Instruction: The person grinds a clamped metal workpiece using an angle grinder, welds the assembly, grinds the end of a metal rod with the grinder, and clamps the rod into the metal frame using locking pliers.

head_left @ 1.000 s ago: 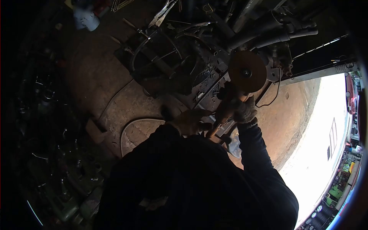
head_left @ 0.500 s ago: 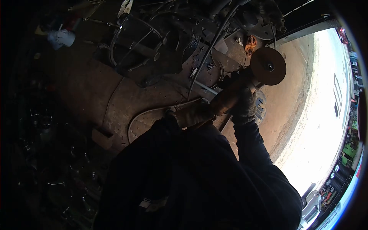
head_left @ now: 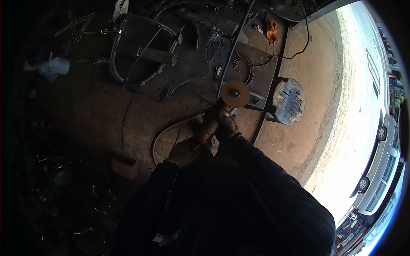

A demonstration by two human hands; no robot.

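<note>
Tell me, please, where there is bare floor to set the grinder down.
Bare floor shows between the slotted stool and the sunlit ground, and between the round metal frame and the brown box, crossed by a thin cable. It is crowded inside the frame and beyond the grinder, around the coiled wire.

The disc looks matt and slightly grainy around a shiny metal hub, and the grinder's body has a dull, scuffed casing. Dark, matt cloth makes up the sleeves. The round frame is metal, mostly dull with small bright glints, and the pipe is dull metal too. The stool top looks worn and blotchy, the floor matt and stained, the van smooth painted metal.
</note>
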